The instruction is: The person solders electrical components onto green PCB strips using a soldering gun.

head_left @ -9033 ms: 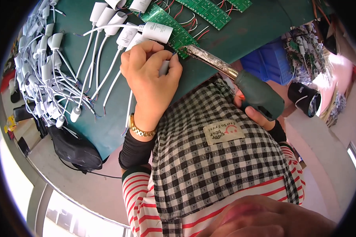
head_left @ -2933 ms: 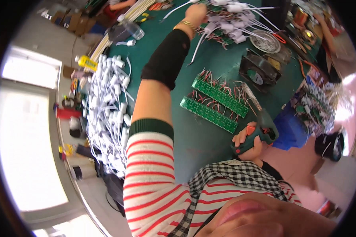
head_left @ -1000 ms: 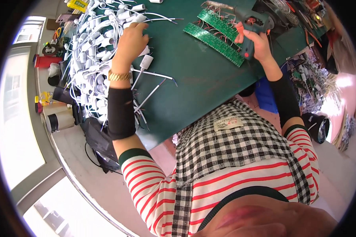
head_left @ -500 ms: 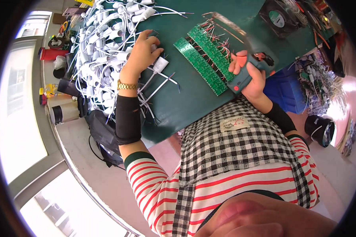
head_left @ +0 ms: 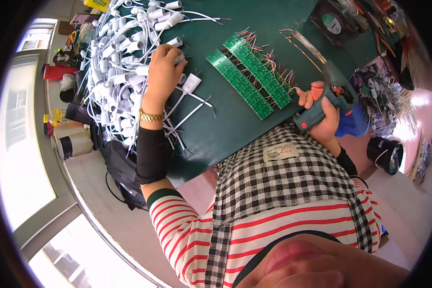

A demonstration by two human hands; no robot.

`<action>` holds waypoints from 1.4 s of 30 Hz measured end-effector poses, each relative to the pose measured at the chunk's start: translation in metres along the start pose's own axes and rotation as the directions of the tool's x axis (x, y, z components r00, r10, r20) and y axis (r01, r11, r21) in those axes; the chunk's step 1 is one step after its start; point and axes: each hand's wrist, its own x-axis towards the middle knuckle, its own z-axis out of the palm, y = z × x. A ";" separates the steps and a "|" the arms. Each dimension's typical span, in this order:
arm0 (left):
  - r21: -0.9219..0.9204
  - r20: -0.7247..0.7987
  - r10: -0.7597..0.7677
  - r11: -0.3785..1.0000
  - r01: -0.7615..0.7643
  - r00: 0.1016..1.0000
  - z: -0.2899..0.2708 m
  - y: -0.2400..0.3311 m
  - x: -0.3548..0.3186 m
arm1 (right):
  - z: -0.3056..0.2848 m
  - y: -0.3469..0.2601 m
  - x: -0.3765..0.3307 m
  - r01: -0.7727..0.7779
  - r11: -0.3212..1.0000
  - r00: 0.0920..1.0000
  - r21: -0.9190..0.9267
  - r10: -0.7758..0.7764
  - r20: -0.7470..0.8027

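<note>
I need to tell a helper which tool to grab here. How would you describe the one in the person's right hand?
On the green work mat, look to its right edge, beside the two green circuit board strips. There the right hand grips a glue gun: teal body, orange trigger, long metal nozzle, unlike the white wired parts opposite.

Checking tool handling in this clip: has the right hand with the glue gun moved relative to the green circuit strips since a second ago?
Yes. The right hand with the glue gun has pulled off the green circuit strips toward the table's near edge.
</note>
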 end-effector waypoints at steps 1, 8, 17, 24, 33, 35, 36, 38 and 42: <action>0.013 0.001 -0.045 0.999 0.045 0.999 -0.003 0.013 -0.001 | -0.002 -0.004 -0.001 0.012 0.999 1.000 -0.042 -0.012 0.004; 0.067 0.195 -0.169 0.985 0.159 0.966 -0.004 0.062 -0.029 | -0.003 -0.030 0.012 0.051 0.983 0.992 -0.174 -0.030 0.121; 0.248 0.001 -0.072 0.966 0.070 0.997 0.016 0.080 -0.044 | 0.006 -0.130 0.102 0.359 0.678 0.908 -0.641 -0.093 0.409; 0.196 -0.092 0.033 0.981 -0.015 0.995 0.025 0.069 -0.037 | 0.045 -0.159 0.148 0.312 0.847 0.898 -0.431 -0.115 0.425; 0.000 0.127 0.240 0.970 -0.242 0.963 0.000 0.052 -0.025 | 0.050 -0.037 0.080 -0.253 0.956 0.914 -0.147 0.286 0.286; -0.076 0.136 0.274 0.961 -0.266 0.952 0.002 0.056 -0.029 | 0.046 -0.034 0.063 -0.236 0.946 0.922 -0.221 0.290 0.255; -0.226 0.064 0.171 0.962 -0.152 0.983 0.005 0.059 -0.031 | 0.042 -0.033 0.055 -0.239 0.946 0.925 -0.218 0.290 0.246; -0.374 0.014 0.057 0.926 -0.048 0.998 0.006 0.062 -0.024 | 0.038 -0.031 0.048 -0.222 0.940 0.912 -0.261 0.294 0.286; -0.256 -0.100 -0.125 0.962 0.096 0.987 0.013 0.072 0.001 | 0.039 -0.025 0.037 -0.182 0.923 0.896 -0.340 0.298 0.329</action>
